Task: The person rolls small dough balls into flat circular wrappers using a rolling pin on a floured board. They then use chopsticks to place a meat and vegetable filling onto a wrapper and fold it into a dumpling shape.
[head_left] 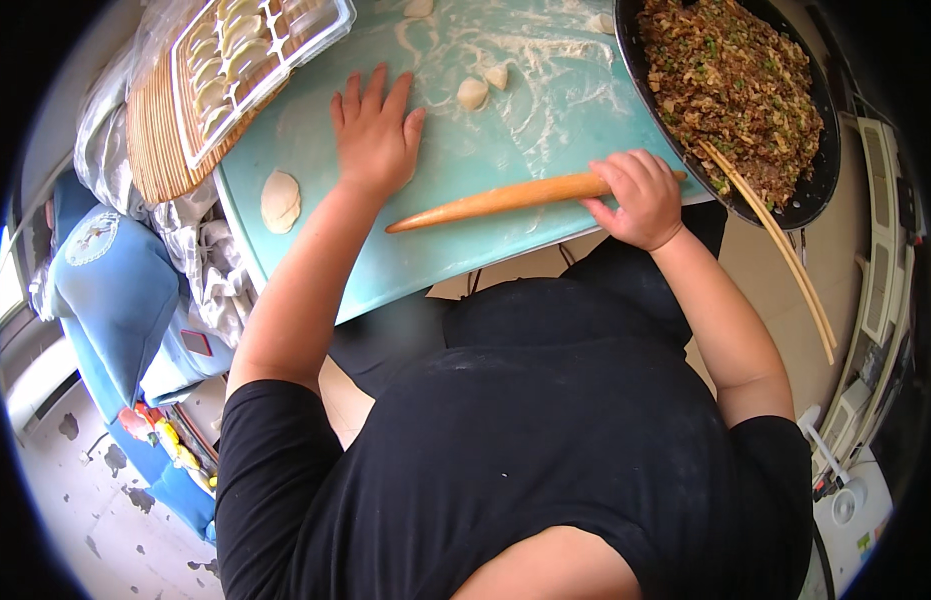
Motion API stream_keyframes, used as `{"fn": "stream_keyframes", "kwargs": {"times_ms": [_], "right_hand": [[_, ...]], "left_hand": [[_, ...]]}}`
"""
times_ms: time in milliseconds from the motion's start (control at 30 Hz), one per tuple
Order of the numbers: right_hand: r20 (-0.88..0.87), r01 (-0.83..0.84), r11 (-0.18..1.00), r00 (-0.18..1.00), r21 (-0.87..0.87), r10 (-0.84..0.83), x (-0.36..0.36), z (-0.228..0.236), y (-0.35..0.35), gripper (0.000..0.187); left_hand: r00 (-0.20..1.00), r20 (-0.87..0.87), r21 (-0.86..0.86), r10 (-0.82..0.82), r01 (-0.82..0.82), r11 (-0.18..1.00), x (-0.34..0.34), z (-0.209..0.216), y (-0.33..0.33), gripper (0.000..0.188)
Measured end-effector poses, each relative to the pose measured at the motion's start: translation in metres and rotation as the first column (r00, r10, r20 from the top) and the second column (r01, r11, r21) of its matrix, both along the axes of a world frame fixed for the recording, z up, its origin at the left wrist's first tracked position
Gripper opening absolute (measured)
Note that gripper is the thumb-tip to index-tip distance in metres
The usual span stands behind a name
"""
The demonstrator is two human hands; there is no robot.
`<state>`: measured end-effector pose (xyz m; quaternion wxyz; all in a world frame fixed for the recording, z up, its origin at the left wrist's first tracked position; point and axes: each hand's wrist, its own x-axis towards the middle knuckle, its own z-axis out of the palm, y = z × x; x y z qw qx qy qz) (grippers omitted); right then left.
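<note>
My right hand (639,197) is wrapped round the right end of a tapered wooden rolling pin (505,198). The pin lies across the near part of a floury green tabletop (325,255), its pointed end to the left. Palm down beyond that tip, my left hand (375,132) rests with fingers spread; whatever is under the palm is hidden. A flat, rolled-out dough wrapper (280,202) lies to the left of my left forearm. Between and beyond my hands sit two small dough pieces (473,94), close together.
At the right, a dark pan (633,60) holds minced filling (730,90), with chopsticks (775,245) leaning over its rim. A plastic tray of dumplings (225,60) stands on a slatted mat (153,135) at far left. Beside the table is a blue chair (115,270).
</note>
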<state>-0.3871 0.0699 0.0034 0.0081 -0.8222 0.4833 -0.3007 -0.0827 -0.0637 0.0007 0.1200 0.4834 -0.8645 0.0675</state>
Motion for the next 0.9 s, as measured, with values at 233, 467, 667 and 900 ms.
{"fn": "stream_keyframes", "kwargs": {"times_ms": [233, 467, 667, 900], "right_hand": [[-0.007, 0.001, 0.999, 1.0, -0.043, -0.002, 0.003, 0.002, 0.001, 0.045], [-0.022, 0.012, 0.999, 1.0, -0.05, -0.014, 0.003, 0.0, -0.002, 0.041], [-0.03, 0.023, 0.998, 0.999, -0.053, -0.025, 0.003, 0.004, 0.0, 0.039], [-0.072, 0.036, 0.998, 0.997, -0.041, -0.039, 0.005, 0.009, 0.001, 0.04]], "left_hand": [[0.989, 0.045, 0.006, 0.142, -0.142, 0.99, -0.01, 0.004, 0.0, 0.043], [0.274, -0.836, 0.515, 0.475, 0.096, 0.852, 0.027, -0.004, -0.011, 0.028], [-0.073, -0.723, 0.677, 0.687, 0.122, 0.725, 0.037, 0.031, 0.015, 0.017], [0.447, -0.751, 0.519, 0.486, -0.055, 0.853, 0.032, 0.046, 0.002, 0.023]]}}
